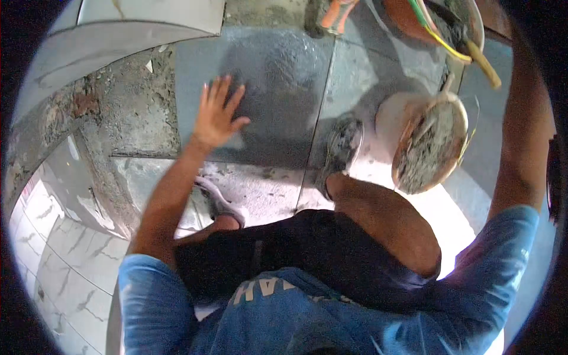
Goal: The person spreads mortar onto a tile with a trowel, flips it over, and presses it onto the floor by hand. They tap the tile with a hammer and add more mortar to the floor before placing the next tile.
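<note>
My left hand (219,118) is over the left part of a dark grey floor tile (278,130), palm down with fingers spread. Whether it presses on the tile or hovers just above cannot be made out. Nothing is held in it. The tile has a wet-looking, smeared patch near its far edge. Left of it lies a strip of rough mortar bed (145,106). My right arm (523,136) reaches up along the right edge of the view, and its hand is out of sight.
A tilted bucket of grey mortar (435,145) stands right of my foot (343,145). Behind it, another bucket (478,26) holds mortar and a wooden-handled tool (484,65). An orange-handled tool (338,15) lies at the tile's far edge. A pale curved step (136,38) borders the left.
</note>
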